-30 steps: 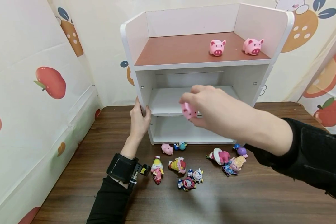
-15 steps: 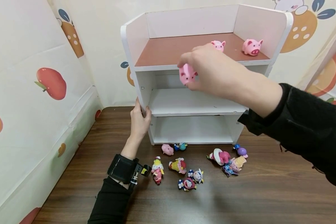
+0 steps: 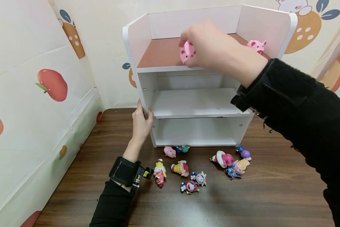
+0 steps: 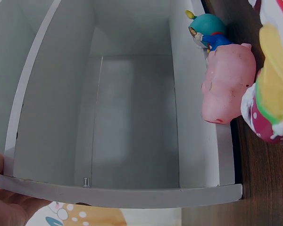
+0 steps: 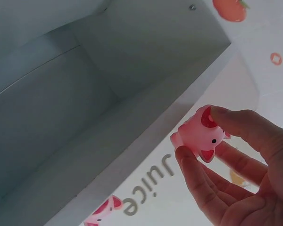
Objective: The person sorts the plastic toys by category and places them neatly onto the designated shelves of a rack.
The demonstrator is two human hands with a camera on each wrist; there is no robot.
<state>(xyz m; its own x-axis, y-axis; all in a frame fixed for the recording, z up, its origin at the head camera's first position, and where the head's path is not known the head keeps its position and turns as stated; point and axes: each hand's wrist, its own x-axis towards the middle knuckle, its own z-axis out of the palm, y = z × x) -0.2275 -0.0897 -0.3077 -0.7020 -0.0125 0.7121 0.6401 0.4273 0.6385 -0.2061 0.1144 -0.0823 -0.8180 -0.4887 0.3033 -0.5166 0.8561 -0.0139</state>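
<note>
A pink toy pig (image 3: 187,52) is pinched between the thumb and fingertips of my right hand (image 3: 206,47), over the front edge of the brown top shelf (image 3: 164,52). The right wrist view shows this pig (image 5: 200,134) from close up, just outside the white panel edge. With thumb on one side and fingers on the other, my left hand (image 3: 141,123) grips the left side panel of the white shelf unit (image 3: 145,90). Another toy pig (image 3: 257,46) stands at the right of the top shelf. A further pig (image 5: 103,212) shows in the right wrist view, hidden behind my right hand in the head view.
Before the unit, a pink pig (image 3: 170,152) and a teal figurine (image 3: 183,148) lie on the wooden table (image 3: 257,201). Several colourful figurines (image 3: 180,167) lie nearer, with another cluster (image 3: 229,162) to the right. A patterned wall covering (image 3: 45,126) runs along the left.
My right hand has carried the pig upward from before the middle shelf to the top shelf, now covering one standing pig in the head view. My left hand has stayed on the side panel.
</note>
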